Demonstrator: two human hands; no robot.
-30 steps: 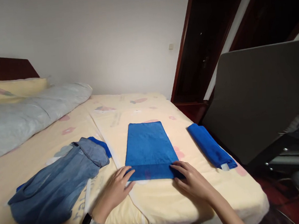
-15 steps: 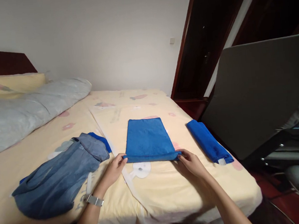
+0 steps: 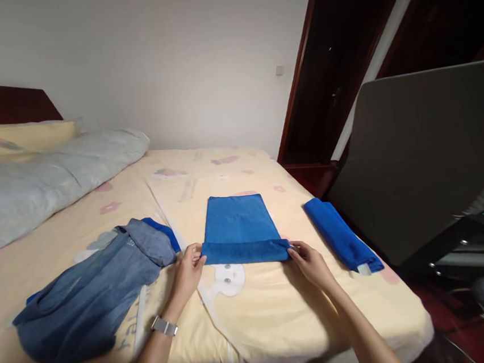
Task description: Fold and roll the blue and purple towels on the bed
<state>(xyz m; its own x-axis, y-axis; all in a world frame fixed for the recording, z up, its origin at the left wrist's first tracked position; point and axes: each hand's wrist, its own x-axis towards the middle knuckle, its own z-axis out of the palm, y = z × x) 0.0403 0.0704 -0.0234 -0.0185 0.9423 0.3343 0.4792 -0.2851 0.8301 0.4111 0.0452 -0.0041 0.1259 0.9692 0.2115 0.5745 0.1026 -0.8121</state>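
Observation:
A blue cloth (image 3: 239, 221) lies flat on the bed (image 3: 280, 309), its near edge folded over into a band. My left hand (image 3: 191, 265) pinches the left end of that band. At the band's right end, my right hand (image 3: 308, 259) grips the corner between thumb and fingers. To the right rests a folded blue towel (image 3: 341, 234) with a white tag. A grey-blue garment (image 3: 90, 299) is spread at the left, with brighter blue fabric (image 3: 163, 232) showing from under it.
A grey rolled quilt (image 3: 53, 174) and a yellow pillow (image 3: 24, 138) are at the far left, before a dark headboard (image 3: 7, 104). A large dark panel (image 3: 427, 146) stands right of the bed, near a dark door (image 3: 321, 77).
The folded band at the cloth's near edge has become wider, laid further over the cloth. My left hand has shifted slightly, still pinching its end.

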